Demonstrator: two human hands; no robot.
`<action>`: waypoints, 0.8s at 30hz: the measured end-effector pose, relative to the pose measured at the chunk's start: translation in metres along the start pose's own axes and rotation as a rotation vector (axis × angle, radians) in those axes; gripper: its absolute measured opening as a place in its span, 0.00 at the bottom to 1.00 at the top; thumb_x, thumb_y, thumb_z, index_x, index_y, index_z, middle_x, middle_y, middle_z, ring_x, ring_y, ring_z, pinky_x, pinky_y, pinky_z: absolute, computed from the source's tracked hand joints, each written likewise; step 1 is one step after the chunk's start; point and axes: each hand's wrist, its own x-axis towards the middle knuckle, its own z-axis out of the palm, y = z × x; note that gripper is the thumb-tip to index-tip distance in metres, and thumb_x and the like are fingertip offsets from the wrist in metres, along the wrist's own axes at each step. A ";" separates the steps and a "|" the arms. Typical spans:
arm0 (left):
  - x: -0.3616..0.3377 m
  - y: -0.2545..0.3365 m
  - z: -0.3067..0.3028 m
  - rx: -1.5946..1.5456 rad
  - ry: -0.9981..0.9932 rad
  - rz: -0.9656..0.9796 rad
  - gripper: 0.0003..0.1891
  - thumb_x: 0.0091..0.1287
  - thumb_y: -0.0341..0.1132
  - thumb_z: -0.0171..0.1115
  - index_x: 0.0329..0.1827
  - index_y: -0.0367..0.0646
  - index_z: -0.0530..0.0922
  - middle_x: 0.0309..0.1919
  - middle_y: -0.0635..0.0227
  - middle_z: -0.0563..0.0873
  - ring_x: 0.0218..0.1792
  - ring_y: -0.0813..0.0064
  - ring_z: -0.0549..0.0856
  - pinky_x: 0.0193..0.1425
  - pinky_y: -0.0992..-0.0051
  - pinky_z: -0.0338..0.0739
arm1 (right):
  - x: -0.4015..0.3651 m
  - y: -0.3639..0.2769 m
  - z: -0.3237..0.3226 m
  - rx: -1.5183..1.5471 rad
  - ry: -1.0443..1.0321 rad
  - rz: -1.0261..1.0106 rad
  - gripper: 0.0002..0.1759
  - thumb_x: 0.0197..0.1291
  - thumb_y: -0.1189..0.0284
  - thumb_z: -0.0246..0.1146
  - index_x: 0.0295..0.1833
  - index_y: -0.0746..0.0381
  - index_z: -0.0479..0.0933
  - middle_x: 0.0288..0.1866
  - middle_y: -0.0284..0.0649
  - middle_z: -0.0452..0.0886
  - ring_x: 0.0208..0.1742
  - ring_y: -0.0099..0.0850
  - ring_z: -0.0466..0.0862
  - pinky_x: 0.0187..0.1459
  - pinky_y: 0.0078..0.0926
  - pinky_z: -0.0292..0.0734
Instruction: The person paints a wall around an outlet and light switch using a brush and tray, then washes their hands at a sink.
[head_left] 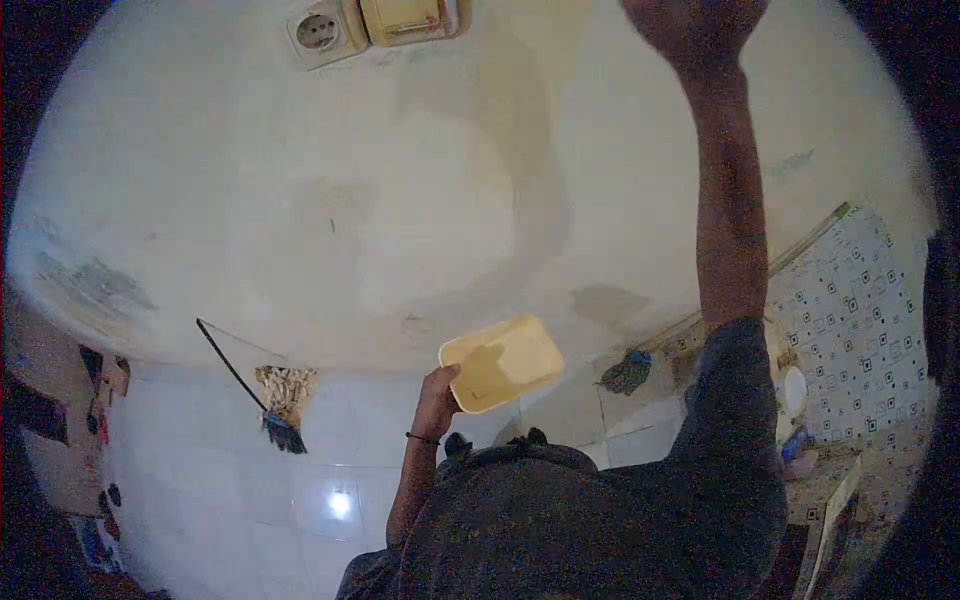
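My left hand [436,400], with a dark band round its wrist, is closed on the left rim of a shallow yellow plastic tub [525,362]. The tub is tilted so that its inside faces me. A shadow falls across its bottom, and a small dark mark there is too faint to name. My right arm reaches straight up along the wall. My right hand [700,30] is at the top edge of the view, and its fingers are cut off, so whatever it touches is hidden.
On the stained pale wall [420,200] are a power socket [318,32] and a switch [408,18]. A broom [283,432] leans at the left beside a beige heap [286,388]. A dark bristly bundle [626,372] lies on the tiled floor [230,480]. Patterned panelling [850,330] stands right.
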 end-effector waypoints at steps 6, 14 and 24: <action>0.003 0.006 0.002 -0.043 -0.047 0.036 0.25 0.59 0.46 0.54 0.50 0.33 0.68 0.41 0.61 0.79 0.38 0.71 0.82 0.36 0.70 0.80 | -0.066 -0.076 -0.017 -0.040 -0.733 0.402 0.18 0.53 0.62 0.59 0.48 0.56 0.70 0.51 0.37 0.73 0.50 0.34 0.76 0.41 0.32 0.78; -0.004 0.010 -0.004 0.006 0.072 0.015 0.22 0.59 0.41 0.52 0.51 0.32 0.67 0.43 0.60 0.78 0.41 0.69 0.81 0.42 0.71 0.79 | -0.161 -0.186 -0.039 0.366 -0.544 0.405 0.16 0.40 0.73 0.66 0.40 0.60 0.75 0.41 0.49 0.78 0.42 0.42 0.80 0.47 0.36 0.76; -0.012 -0.009 -0.013 -0.112 0.135 -0.033 0.21 0.59 0.39 0.51 0.50 0.30 0.68 0.42 0.60 0.78 0.44 0.69 0.79 0.47 0.71 0.75 | -0.230 -0.274 -0.051 0.514 -0.698 0.351 0.11 0.41 0.73 0.64 0.33 0.55 0.72 0.40 0.42 0.75 0.43 0.36 0.79 0.44 0.30 0.79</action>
